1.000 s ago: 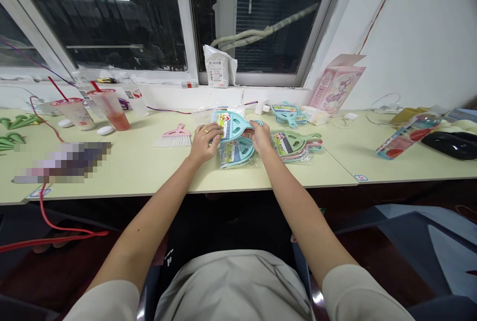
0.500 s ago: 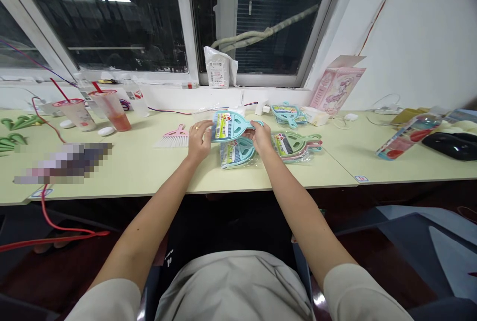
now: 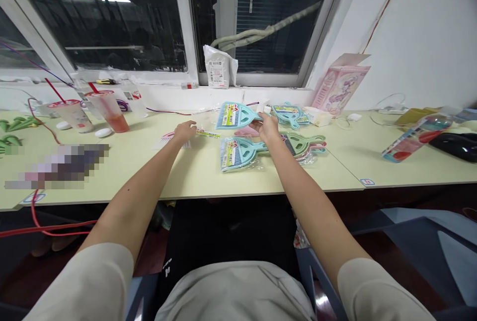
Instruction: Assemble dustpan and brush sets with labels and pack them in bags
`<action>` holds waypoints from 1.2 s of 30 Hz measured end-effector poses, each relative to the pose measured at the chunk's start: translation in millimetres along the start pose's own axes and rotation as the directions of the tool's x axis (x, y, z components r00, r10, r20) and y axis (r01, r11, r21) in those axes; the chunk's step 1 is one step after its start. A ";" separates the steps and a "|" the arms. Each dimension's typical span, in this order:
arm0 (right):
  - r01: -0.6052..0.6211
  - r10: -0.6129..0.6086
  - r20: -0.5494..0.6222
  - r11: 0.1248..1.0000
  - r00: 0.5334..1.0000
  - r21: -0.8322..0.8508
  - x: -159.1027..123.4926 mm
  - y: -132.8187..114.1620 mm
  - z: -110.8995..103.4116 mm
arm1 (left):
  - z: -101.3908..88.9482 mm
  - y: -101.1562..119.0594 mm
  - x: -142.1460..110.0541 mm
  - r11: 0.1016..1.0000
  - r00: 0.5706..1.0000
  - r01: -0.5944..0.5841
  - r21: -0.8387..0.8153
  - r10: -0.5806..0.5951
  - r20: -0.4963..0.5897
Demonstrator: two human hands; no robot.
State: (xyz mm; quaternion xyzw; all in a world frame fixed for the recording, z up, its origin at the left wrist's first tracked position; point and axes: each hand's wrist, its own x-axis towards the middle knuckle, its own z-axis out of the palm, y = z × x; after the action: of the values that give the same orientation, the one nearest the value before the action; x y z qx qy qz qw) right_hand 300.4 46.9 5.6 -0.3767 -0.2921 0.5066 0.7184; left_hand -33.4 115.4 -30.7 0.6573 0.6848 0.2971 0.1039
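A light-blue dustpan and brush set [image 3: 231, 116] with a printed label is gripped by its handle in my right hand [image 3: 268, 126], just above the far middle of the table. My left hand [image 3: 184, 132] is over a pink brush [image 3: 167, 137] with white bristles and hides its handle; the fingers reach forward and look apart. Right of that hand lies a narrow yellow-green label strip [image 3: 207, 133]. A pink dustpan [image 3: 246, 131] shows partly behind my right hand. Nearer me lies another blue dustpan set [image 3: 238, 153] in clear wrapping.
Green and pink dustpan sets [image 3: 303, 143] lie right of my right hand, with more blue sets [image 3: 288, 114] behind. Drink cups [image 3: 108, 110] stand at the left. A bottle [image 3: 415, 137] and a pink box [image 3: 341, 85] are on the right. Loose cables cross the table.
My left hand has let go of the blue dustpan set and moved left over the pink brush. My right hand has moved the set slightly up and away, uncovering the strip and pink dustpan.
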 end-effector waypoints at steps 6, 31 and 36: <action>-0.005 0.005 0.013 1.000 1.000 -0.029 3.7 4.6 0.8 | 10.2 3.5 17.8 0.995 0.998 -0.034 0.090 0.030 0.046; -0.043 0.040 0.048 0.996 0.998 0.074 -6.3 0.0 -5.2 | 12.5 39.3 -93.9 0.243 0.971 0.108 -0.964 -0.234 0.050; -0.047 0.042 0.067 0.996 0.997 0.078 -8.9 -2.1 -9.4 | 29.2 72.6 -132.0 0.375 0.993 0.050 -0.926 -0.121 0.004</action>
State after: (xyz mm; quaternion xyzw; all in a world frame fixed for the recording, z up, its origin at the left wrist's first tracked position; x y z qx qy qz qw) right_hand 306.2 35.7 1.9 -0.3373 -0.2864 0.5456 0.7116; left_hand 58.1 -6.6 -47.5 0.4420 0.4394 0.6430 0.4451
